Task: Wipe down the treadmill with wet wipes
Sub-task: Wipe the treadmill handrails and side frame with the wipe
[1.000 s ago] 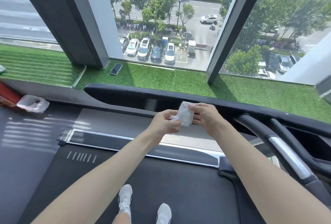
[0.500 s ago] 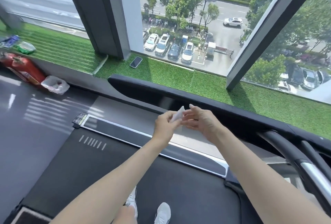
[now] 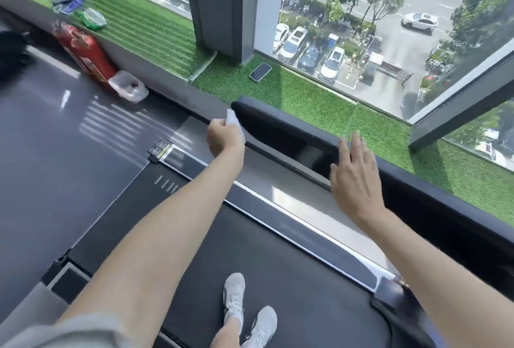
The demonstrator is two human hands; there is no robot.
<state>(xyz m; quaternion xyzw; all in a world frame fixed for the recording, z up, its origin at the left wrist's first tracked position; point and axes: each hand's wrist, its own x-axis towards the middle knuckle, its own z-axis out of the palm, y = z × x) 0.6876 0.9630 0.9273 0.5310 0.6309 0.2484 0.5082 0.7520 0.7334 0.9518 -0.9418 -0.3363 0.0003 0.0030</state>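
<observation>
I stand on the black belt of the treadmill [image 3: 292, 278]. Its black front console bar [image 3: 278, 122] runs from the middle to the right. My left hand [image 3: 224, 139] is closed around a folded white wet wipe [image 3: 233, 121] and holds it at the left end of that bar. My right hand [image 3: 354, 172] hovers over the bar further right, fingers spread and holding nothing. Both forearms reach forward over the belt.
A phone [image 3: 260, 71] lies on the artificial grass ledge [image 3: 319, 97] under the window. A red fire extinguisher [image 3: 84, 51] leans at the left, with a plastic bag [image 3: 128, 86] by it. Wipe packets [image 3: 91, 18] lie on the far-left ledge. My white shoes [image 3: 250, 314] are on the belt.
The hands have parted: the left carried the wipe left to the bar's end, the right let go and opened over the bar. The view swung left.
</observation>
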